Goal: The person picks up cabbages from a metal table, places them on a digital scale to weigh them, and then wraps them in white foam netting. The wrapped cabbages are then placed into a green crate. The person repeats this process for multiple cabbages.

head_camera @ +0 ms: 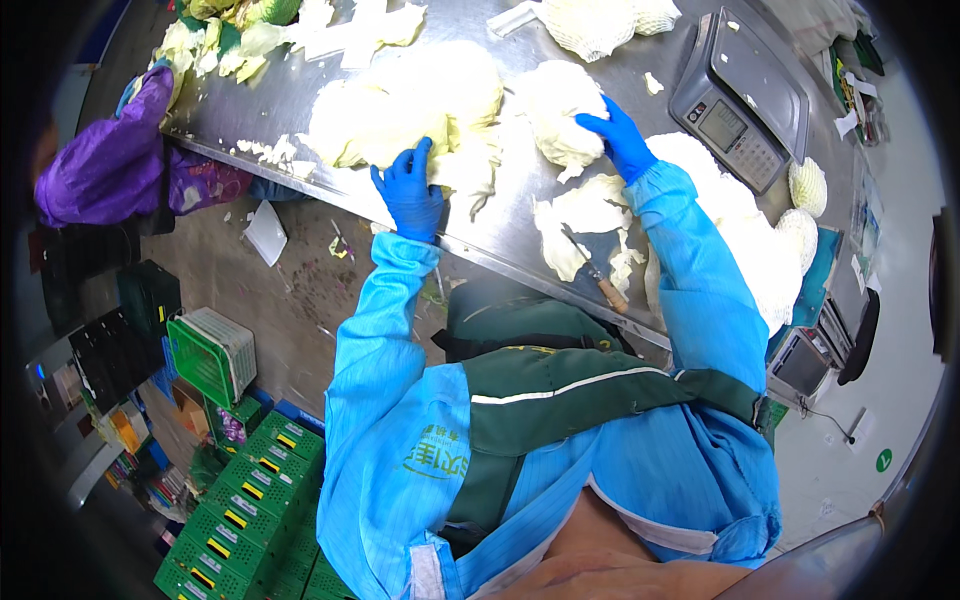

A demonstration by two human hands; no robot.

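Note:
My right hand (628,142), in a blue glove, grips the right side of a pale cabbage head (562,112) on the metal table (480,259). My left hand (411,191), gloved too, has its fingers spread at the near edge of a pile of pale yellow cabbage (405,105); whether the fingertips press on it is unclear. Glare washes out much of that pile. Loose cabbage leaves (592,206) lie below my right hand. Among them rests a knife with a wooden handle (611,292), its blade pointing away from me.
At the right stands a digital scale (731,112) beside a heap of white foam netting (757,255). More netting (592,26) lies at the far side. A person in a purple sleeve (112,157) is at the left. Green crates (247,495) and a basket (214,356) occupy the floor.

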